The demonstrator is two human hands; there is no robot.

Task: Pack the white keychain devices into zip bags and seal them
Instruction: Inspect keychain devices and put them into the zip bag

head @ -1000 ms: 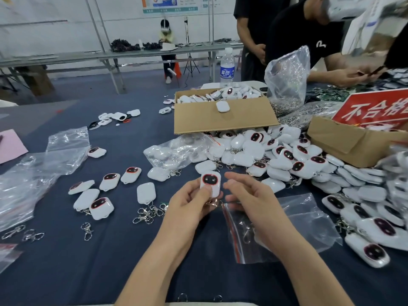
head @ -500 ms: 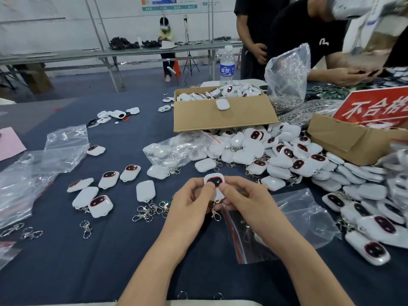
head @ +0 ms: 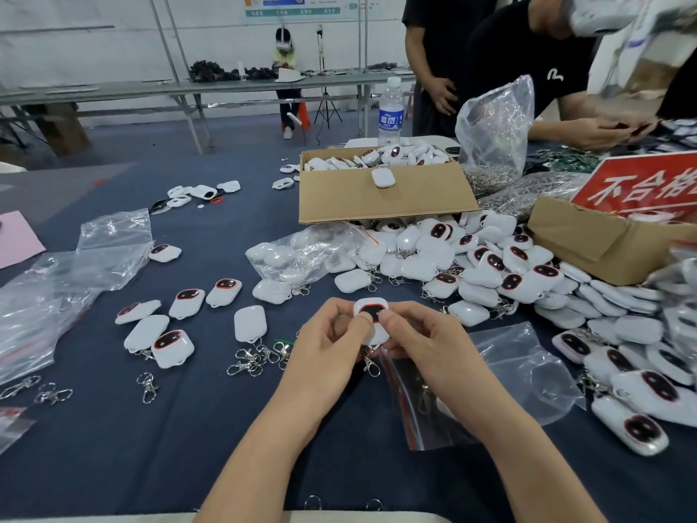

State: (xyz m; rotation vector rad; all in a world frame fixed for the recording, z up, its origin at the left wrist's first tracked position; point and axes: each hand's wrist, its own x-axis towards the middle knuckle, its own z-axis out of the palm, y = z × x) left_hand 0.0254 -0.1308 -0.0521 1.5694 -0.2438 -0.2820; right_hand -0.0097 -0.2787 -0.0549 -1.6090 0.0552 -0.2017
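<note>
Left hand point(head: 332, 343) and right hand point(head: 420, 347) both pinch one white keychain device point(head: 371, 315), grip closed, thumbs on its dark face, just above blue worktop point(head: 181, 447). Metal clasp point(head: 371, 367) dangles below it. Clear zip bag point(head: 528, 371) lies flat under right wrist.

Keychain device point(head: 371, 315): white shell, black oval face ringed red; zip bag point(head: 528, 371): clear, red strip along the seal; tablecloth point(head: 188, 428): dark navy, plain; cardboard box point(head: 377, 200): tan brown; sign point(head: 641, 183): red, white characters; water bottle point(head: 391, 115): clear, blue label with white lettering, white cap; clasps point(head: 249, 362): silver metal; paper sheet point(head: 15, 239): pale pink.
</note>
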